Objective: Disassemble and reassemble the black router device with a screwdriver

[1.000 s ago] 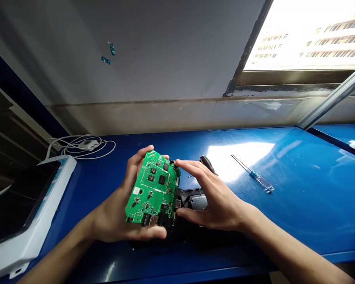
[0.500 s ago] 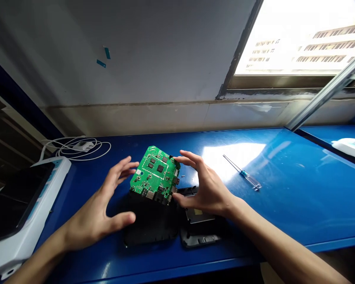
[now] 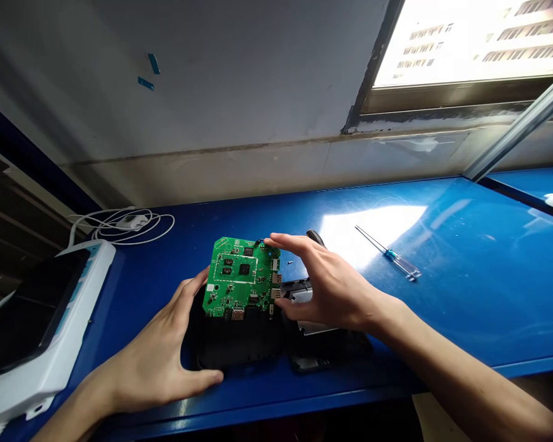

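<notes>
A green circuit board (image 3: 239, 277) is held above a black plastic shell (image 3: 239, 341). My right hand (image 3: 325, 282) grips the board's right edge between thumb and fingers, beside its metal ports. My left hand (image 3: 166, 344) is spread around the shell's left side, its thumb near the front edge and its fingertips partly hidden behind the board. Under my right hand lies a second black part (image 3: 309, 362) with a metal plate (image 3: 316, 329), partly covered by the hand. A tiny screw (image 3: 290, 263) rests on the table right of the board.
On the blue table (image 3: 465, 294), a screwdriver (image 3: 399, 264) with a clear blue handle lies at the right. A white device with a dark screen (image 3: 23, 301) stands at the left. Behind it is a coiled white cable (image 3: 166, 232). A wall and window are at the back.
The board has turned to sit straighter and is nearer the shell. My left hand has moved right, around the shell. The camera view has shifted slightly.
</notes>
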`<state>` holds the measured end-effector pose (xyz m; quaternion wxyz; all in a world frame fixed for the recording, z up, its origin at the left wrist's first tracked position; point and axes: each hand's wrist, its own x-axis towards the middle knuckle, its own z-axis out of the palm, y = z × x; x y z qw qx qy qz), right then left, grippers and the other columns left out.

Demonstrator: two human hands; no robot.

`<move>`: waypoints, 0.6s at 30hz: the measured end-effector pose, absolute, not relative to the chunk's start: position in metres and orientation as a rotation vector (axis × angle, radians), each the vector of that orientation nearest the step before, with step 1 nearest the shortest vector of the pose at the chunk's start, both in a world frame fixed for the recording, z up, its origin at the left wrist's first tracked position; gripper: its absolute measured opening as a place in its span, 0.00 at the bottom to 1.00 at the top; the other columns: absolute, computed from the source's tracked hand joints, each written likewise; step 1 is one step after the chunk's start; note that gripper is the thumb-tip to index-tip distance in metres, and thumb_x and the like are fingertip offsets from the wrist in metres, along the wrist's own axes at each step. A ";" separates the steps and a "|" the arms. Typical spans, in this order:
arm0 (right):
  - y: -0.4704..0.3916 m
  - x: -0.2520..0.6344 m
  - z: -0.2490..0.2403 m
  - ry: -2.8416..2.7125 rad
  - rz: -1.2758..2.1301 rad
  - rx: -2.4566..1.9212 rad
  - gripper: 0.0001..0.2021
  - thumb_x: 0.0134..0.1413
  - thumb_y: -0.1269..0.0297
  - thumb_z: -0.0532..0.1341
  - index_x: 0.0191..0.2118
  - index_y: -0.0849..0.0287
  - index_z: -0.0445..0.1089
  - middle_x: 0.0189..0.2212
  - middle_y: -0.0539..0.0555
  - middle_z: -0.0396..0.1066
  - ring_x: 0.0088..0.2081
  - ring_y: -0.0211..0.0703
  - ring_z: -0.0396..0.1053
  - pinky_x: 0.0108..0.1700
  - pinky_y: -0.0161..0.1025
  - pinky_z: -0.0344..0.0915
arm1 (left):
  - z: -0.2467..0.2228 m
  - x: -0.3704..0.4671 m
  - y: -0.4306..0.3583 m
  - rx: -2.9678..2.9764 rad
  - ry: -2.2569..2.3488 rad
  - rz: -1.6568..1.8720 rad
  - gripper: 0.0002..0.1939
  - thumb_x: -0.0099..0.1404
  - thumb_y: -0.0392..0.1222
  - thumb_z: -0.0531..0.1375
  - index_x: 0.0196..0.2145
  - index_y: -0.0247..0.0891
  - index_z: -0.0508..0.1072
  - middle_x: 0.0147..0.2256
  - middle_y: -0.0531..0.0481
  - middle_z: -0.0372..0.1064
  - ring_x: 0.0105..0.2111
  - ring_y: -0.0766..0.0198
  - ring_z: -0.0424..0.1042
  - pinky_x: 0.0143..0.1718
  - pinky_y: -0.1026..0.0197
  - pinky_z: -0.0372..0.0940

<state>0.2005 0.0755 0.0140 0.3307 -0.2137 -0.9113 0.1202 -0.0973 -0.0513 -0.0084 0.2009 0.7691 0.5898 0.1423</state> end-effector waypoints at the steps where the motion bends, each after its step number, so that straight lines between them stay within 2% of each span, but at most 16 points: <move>1: 0.075 0.200 0.015 -2.391 0.316 -0.546 0.39 0.54 0.68 0.67 0.69 0.60 0.51 0.61 0.66 0.71 0.62 0.58 0.71 0.57 0.54 0.76 | -0.006 -0.096 -0.051 2.120 1.642 0.423 0.69 0.58 0.56 0.71 0.74 0.54 0.20 0.74 0.34 0.42 0.70 0.27 0.52 0.64 0.27 0.59; 5: 0.070 0.201 0.019 -2.453 0.333 -0.519 0.37 0.55 0.68 0.66 0.68 0.59 0.52 0.62 0.66 0.71 0.62 0.57 0.71 0.58 0.54 0.76 | -0.003 -0.093 -0.049 2.007 1.663 0.478 0.71 0.55 0.54 0.74 0.74 0.55 0.23 0.74 0.33 0.41 0.71 0.27 0.49 0.64 0.23 0.55; 11: 0.064 0.201 0.024 -2.548 0.325 -0.484 0.37 0.56 0.67 0.66 0.69 0.63 0.53 0.62 0.64 0.71 0.61 0.52 0.72 0.59 0.48 0.75 | -0.003 -0.090 -0.051 1.927 1.688 0.532 0.72 0.53 0.53 0.76 0.74 0.57 0.25 0.75 0.37 0.38 0.73 0.28 0.44 0.67 0.23 0.50; 15: 0.062 0.201 0.026 -2.565 0.318 -0.458 0.38 0.55 0.68 0.66 0.69 0.63 0.53 0.63 0.63 0.71 0.63 0.50 0.70 0.61 0.47 0.74 | -0.005 -0.093 -0.051 1.950 1.637 0.518 0.71 0.54 0.57 0.75 0.73 0.60 0.24 0.76 0.39 0.31 0.73 0.26 0.42 0.66 0.23 0.54; 18: 0.060 0.201 0.027 -2.579 0.336 -0.450 0.39 0.54 0.69 0.67 0.69 0.61 0.53 0.63 0.62 0.71 0.63 0.51 0.70 0.59 0.48 0.74 | -0.005 -0.096 -0.050 1.993 1.617 0.514 0.70 0.55 0.57 0.75 0.74 0.59 0.25 0.76 0.38 0.31 0.73 0.26 0.41 0.67 0.24 0.53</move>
